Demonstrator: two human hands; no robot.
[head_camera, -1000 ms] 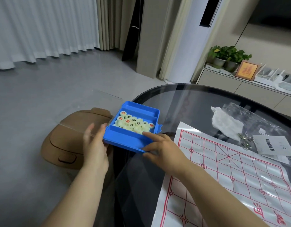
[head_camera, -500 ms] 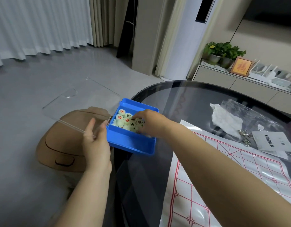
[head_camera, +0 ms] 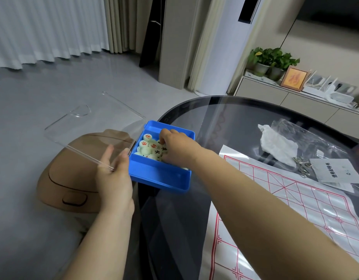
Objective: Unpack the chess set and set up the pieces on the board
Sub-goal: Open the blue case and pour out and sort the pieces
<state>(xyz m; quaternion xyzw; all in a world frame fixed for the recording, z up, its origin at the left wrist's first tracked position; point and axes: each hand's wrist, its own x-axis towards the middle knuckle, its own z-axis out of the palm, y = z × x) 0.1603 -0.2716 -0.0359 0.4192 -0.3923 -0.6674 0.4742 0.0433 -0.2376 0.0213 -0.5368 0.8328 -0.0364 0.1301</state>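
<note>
A blue plastic box (head_camera: 158, 176) sits at the left edge of the dark glass table (head_camera: 231, 122). Its middle compartment holds several pale round chess pieces (head_camera: 147, 145) with red and black characters. My right hand (head_camera: 175, 146) reaches into that compartment, fingers curled down among the pieces; I cannot tell which one it grips. My left hand (head_camera: 114, 178) holds the clear lid (head_camera: 92, 128) by its near edge, out over the floor to the left of the box. The white board sheet (head_camera: 295, 209) with red grid lines lies on the table to the right.
A brown rounded stool (head_camera: 73, 178) stands on the floor below the lid. At the far right of the table lie a crumpled white tissue (head_camera: 277, 146), a clear plastic bag (head_camera: 307, 138), metal rings (head_camera: 301, 164) and a white instruction card (head_camera: 336, 170).
The clear lid has slid left off the box and lifted in my left hand. My right hand has moved from the box's near rim into the piece compartment.
</note>
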